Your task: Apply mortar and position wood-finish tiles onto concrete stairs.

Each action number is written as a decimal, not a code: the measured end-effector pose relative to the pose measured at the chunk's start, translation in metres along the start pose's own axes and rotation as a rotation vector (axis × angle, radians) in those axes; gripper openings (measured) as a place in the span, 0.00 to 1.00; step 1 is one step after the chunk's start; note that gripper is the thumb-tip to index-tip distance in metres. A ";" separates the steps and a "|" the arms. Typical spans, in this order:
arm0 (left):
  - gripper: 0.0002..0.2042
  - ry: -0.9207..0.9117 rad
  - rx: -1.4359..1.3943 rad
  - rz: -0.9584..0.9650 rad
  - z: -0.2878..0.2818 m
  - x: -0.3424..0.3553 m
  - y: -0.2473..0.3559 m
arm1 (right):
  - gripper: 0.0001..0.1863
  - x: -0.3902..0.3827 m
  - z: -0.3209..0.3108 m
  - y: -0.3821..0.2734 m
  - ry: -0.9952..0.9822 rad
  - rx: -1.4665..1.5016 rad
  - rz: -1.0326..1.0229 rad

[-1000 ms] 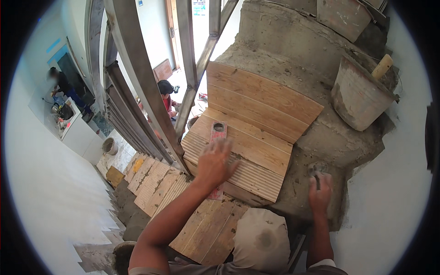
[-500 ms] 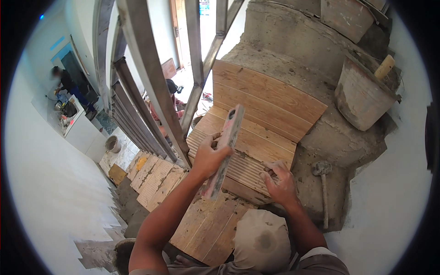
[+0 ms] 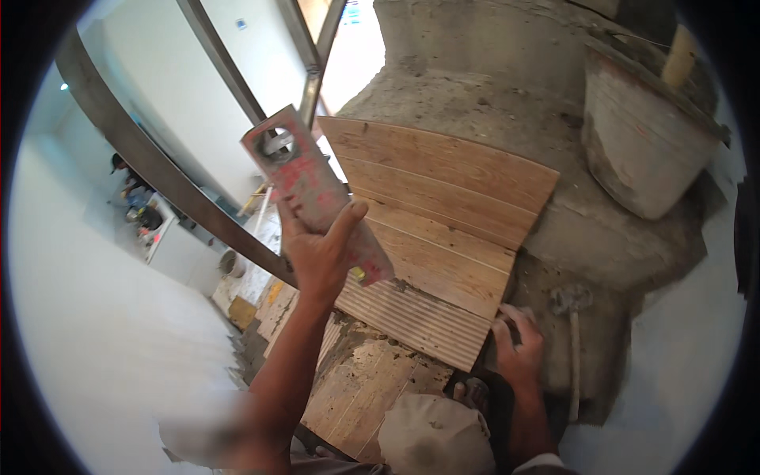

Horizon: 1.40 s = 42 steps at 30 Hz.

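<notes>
A dusty, red-smeared spirit level (image 3: 317, 202) with a round hole near its top and a small yellow-green vial low down is in my left hand (image 3: 313, 245). My fingers and thumb wrap its sides, and it is raised and tilted over the stairs. My right hand (image 3: 521, 348) is at the right edge of the wood-look tread tile (image 3: 431, 257), thumb and bent fingers apart, fingertips at the edge. In front of that tile runs a ribbed nosing strip (image 3: 419, 317). A wood-look riser tile (image 3: 443, 174) stands behind the tread.
A mortar-caked bucket (image 3: 649, 127) with a wooden handle in it stands upper right. A mallet (image 3: 573, 348) lies on rough cement at right. Metal railing bars (image 3: 174, 170) rise at left. Tiled lower steps (image 3: 372, 380) lie below; another person (image 3: 131, 186) is far left.
My left hand has raised the spirit level up and left, turning its broad face into view. My right hand has shifted right from the ribbed strip to the tile's right edge. The view has moved closer.
</notes>
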<state>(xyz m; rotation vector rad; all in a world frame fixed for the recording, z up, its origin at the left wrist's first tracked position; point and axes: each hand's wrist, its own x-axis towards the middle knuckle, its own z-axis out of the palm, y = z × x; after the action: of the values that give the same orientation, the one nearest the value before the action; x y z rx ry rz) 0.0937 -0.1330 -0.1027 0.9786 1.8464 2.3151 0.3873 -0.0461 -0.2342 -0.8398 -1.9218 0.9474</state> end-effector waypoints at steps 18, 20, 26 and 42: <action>0.17 0.278 0.299 0.428 0.084 0.082 -0.110 | 0.15 -0.015 -0.046 0.060 0.028 0.097 0.102; 0.17 0.285 0.296 0.414 0.084 0.084 -0.117 | 0.19 -0.015 -0.049 0.058 0.007 0.105 0.063; 0.16 0.268 0.306 0.403 0.077 0.078 -0.137 | 0.17 -0.019 -0.045 0.063 0.022 0.121 0.042; 0.28 0.264 0.292 0.337 0.082 0.055 -0.158 | 0.13 -0.026 -0.041 0.072 -0.005 0.114 0.113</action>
<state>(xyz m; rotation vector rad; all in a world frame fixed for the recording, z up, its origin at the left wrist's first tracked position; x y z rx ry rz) 0.0329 0.0074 -0.2092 1.1407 2.3388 2.5117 0.4496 -0.0196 -0.2884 -0.8866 -1.8213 1.1169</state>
